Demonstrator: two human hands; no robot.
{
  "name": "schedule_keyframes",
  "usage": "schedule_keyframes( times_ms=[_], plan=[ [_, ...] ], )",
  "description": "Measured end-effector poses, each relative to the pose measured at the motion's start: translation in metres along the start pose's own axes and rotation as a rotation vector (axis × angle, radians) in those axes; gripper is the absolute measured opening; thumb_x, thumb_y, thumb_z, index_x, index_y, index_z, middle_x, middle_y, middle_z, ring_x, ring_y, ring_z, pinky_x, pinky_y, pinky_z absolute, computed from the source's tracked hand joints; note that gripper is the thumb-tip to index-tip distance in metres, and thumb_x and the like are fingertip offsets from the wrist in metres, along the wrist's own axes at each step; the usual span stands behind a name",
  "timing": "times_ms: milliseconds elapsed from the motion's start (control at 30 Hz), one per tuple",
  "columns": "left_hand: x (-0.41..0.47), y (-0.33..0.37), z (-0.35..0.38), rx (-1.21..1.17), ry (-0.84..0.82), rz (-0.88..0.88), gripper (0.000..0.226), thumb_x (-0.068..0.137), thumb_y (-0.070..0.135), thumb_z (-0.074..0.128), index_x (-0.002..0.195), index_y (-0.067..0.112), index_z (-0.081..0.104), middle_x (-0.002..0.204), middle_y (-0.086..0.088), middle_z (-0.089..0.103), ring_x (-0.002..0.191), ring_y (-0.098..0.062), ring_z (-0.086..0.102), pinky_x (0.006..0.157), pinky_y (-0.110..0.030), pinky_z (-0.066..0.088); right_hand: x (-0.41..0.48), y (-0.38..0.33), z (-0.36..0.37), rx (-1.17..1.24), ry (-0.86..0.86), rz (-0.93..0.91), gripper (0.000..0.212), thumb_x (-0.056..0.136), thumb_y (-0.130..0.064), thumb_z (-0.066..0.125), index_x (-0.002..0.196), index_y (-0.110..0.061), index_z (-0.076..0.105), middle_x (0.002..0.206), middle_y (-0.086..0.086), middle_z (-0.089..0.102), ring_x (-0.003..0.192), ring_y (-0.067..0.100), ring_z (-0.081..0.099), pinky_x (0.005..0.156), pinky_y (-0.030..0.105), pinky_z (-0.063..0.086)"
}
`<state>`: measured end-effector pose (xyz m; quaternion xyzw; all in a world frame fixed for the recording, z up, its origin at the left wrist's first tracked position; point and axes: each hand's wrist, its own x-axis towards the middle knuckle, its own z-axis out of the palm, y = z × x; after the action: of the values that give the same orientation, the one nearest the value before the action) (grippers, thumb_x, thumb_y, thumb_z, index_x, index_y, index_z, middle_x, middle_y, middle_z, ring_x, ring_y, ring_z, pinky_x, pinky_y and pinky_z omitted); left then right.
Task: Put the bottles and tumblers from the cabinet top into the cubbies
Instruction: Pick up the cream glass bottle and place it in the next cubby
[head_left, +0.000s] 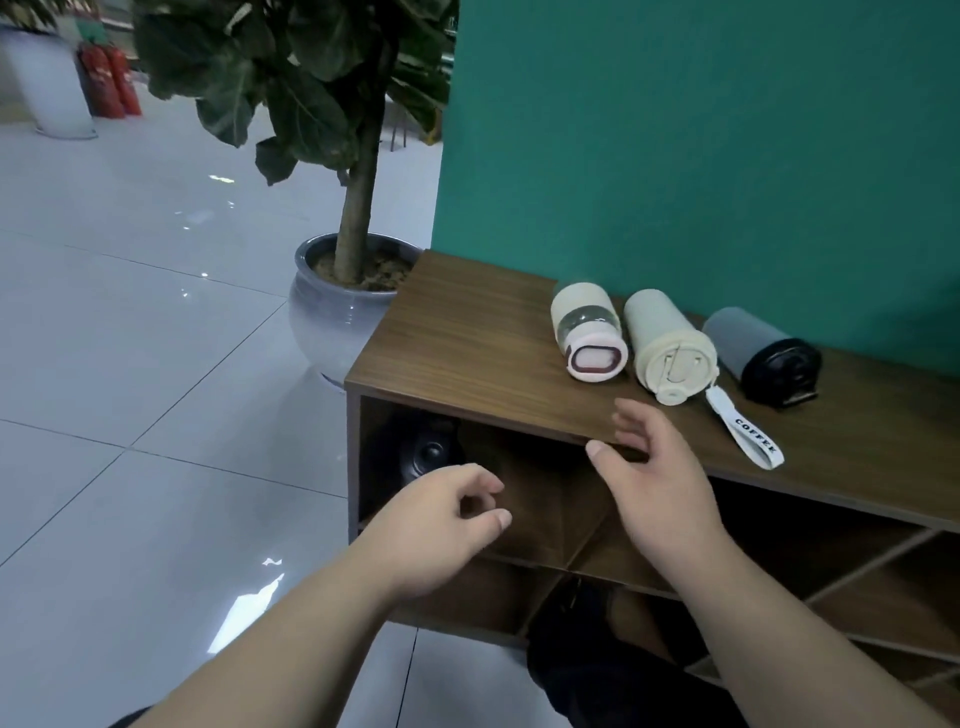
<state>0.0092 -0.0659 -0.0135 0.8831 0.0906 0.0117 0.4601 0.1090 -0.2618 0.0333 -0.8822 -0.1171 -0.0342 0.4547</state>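
Observation:
Three drink containers lie on their sides on the wooden cabinet top (457, 332): a cream bottle with a clear band and pink-rimmed cap (587, 332), a cream tumbler (667, 348) with a white "COFFEE" strap (748, 434), and a grey tumbler with a black lid (763, 351). A dark bottle (421, 452) lies inside the upper left cubby, its base facing out. My left hand (441, 525) hovers in front of that cubby, fingers loosely curled and empty. My right hand (654, 478) is at the cabinet's front edge below the cream tumbler, fingers spread, holding nothing.
A large potted plant in a grey pot (332, 317) stands left of the cabinet. A teal wall (727, 130) backs the cabinet. More cubbies (857, 571) with slanted dividers run to the right. Glossy white floor tiles (130, 364) spread left; red fire extinguishers (109, 83) stand far back.

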Motion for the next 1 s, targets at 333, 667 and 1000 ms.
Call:
schedule_keyframes(
  times_ms=[333, 667, 1000],
  plan=[
    [0.026, -0.022, -0.002, -0.056, -0.05, 0.031, 0.019, 0.098, 0.044, 0.064, 0.116, 0.039, 0.067, 0.103, 0.02, 0.068, 0.098, 0.003, 0.062, 0.085, -0.02, 0.052, 0.105, -0.038, 0.055, -0.214, 0.202, 0.228, 0.106, 0.07, -0.067, 0.071, 0.15, -0.013, 0.027, 0.149, 0.012, 0.041, 0.131, 0.037, 0.049, 0.103, 0.047, 0.044],
    [0.046, -0.044, -0.005, -0.119, -0.077, -0.018, 0.018, 0.097, 0.042, 0.065, 0.115, 0.038, 0.068, 0.101, 0.02, 0.068, 0.099, 0.002, 0.062, 0.087, -0.022, 0.051, 0.095, -0.03, 0.064, -0.087, 0.383, 0.085, 0.07, 0.073, -0.042, 0.073, 0.133, -0.02, 0.043, 0.124, 0.0, 0.059, 0.109, 0.026, 0.059, 0.087, 0.034, 0.047],
    [0.043, -0.046, 0.005, -0.255, -0.23, -0.049, 0.067, 0.074, 0.036, 0.086, 0.133, 0.039, 0.054, 0.115, 0.011, 0.072, 0.102, -0.011, 0.071, 0.099, -0.036, 0.055, -0.014, -0.009, -0.003, 0.596, 0.229, -0.217, 0.053, 0.062, -0.03, 0.064, 0.114, -0.035, 0.056, 0.103, -0.018, 0.072, 0.098, 0.006, 0.068, 0.085, 0.032, 0.057]
  ],
)
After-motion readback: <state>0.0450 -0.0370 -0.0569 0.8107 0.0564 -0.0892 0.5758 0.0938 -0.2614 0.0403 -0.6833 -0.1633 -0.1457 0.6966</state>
